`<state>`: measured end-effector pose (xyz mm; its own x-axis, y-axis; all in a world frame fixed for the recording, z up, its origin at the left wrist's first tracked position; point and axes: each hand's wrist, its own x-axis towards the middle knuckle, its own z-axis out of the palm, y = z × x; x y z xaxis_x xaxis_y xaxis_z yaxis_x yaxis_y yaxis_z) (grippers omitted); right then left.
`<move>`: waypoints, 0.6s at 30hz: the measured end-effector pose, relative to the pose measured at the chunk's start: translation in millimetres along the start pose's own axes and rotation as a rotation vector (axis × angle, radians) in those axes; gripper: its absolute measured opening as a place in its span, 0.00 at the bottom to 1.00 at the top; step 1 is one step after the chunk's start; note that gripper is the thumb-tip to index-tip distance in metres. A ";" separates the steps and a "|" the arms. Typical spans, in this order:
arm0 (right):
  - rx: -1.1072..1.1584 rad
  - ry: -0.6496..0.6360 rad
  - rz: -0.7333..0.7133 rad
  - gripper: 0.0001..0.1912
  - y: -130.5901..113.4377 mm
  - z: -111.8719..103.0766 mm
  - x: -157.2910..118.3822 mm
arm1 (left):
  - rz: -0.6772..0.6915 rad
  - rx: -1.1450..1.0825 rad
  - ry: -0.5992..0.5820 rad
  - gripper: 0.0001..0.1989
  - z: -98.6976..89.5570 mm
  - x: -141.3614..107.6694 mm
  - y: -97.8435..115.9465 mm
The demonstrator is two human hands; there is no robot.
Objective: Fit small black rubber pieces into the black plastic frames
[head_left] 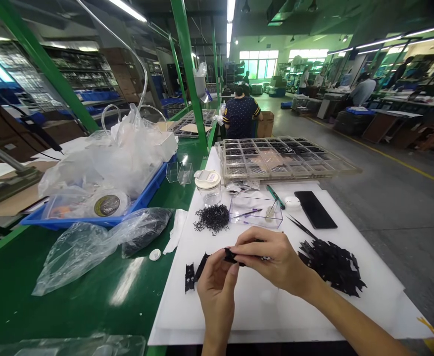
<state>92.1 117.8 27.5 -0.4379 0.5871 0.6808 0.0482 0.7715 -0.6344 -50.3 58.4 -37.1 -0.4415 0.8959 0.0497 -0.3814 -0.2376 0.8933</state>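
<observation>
My left hand [218,282] and my right hand [270,254] meet above the white sheet [272,309]. Between their fingertips they hold one small black part [230,255], partly covered by the fingers. Just left of my left hand lie flat black pieces [189,278] with small holes. A pile of thin black clips [212,219] sits farther back. To the right of my right hand spreads a heap of black parts [333,267], with tweezers [301,226] beside it.
Behind stand a lidded jar [208,187], a clear box [256,212], a black phone [315,209], a green-handled tool [275,196] and a compartment tray [276,158]. On the left are a blue bin [142,198] and a plastic bag [79,257]. A person [241,116] sits ahead.
</observation>
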 end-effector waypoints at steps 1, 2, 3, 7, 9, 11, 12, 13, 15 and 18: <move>-0.004 0.005 0.002 0.10 -0.5 0.2 -0.3 | 0.010 0.007 -0.004 0.16 0.5 0.0 2.1; -0.007 0.009 0.004 0.12 -1.1 0.3 -0.6 | 0.018 0.013 -0.007 0.16 1.0 0.1 4.1; -0.008 0.010 0.003 0.13 -1.7 0.4 -1.0 | 0.026 0.018 -0.008 0.16 1.4 0.2 6.0; -0.009 0.023 -0.012 0.15 -5.1 0.3 -2.2 | 0.053 0.035 -0.009 0.16 2.3 0.7 11.2; -0.011 0.044 -0.020 0.14 -6.8 0.5 -2.4 | 0.067 0.038 -0.015 0.16 3.2 0.6 12.7; -0.016 0.067 -0.025 0.12 -8.2 0.6 -2.6 | 0.080 0.038 -0.023 0.16 4.7 0.1 13.8; -0.017 0.075 -0.028 0.12 -8.7 0.6 -2.7 | 0.086 0.037 -0.027 0.16 5.6 -0.3 14.3; -0.016 0.079 -0.031 0.12 -9.1 0.6 -2.8 | 0.091 0.035 -0.028 0.16 6.5 -0.8 14.7; -0.008 0.079 -0.038 0.12 -9.5 0.3 -3.0 | 0.100 0.032 -0.024 0.15 7.8 -1.6 15.3; -0.008 0.067 -0.040 0.13 -10.2 -0.5 -3.1 | 0.105 0.028 -0.023 0.15 7.6 -1.4 15.6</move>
<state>93.4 108.3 32.1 -0.3784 0.5703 0.7291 0.0391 0.7968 -0.6030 -49.4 56.3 -19.8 -0.4592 0.8750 0.1534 -0.3110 -0.3201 0.8949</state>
